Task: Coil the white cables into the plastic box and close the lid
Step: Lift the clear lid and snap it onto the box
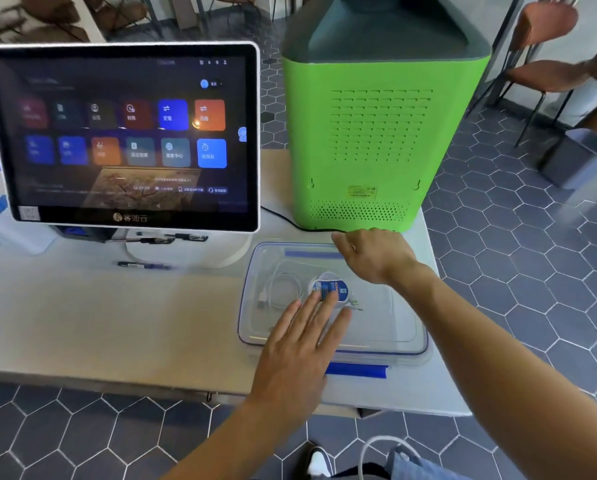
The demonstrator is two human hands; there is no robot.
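The clear plastic lid [387, 317] is pressed flat by the open left hand [300, 344]; the coiled white cables [283, 285] lie beneath its fingers. The right hand [369, 254] curls at the far blue latch [310, 252], whether gripped cannot be told.

**Bare forearms, blue denim, white-edged shoe**

Two bare hands, left hand [302, 344] and right hand [373, 258], both without rings, watch, bracelet or glove. Both forearms uncovered as far as the frame's lower edge; no sleeve or cuff anywhere along them. Nails short and plain on the left hand's fingers [324, 306]. Down at the bottom edge, a patch of light blue denim [418, 465], with darker fabric just left of it. One shoe [319, 462] on the floor tiles, dark with a white rim at the toe. Thin white cord [376, 445] looping up over the denim; its ends out of view.
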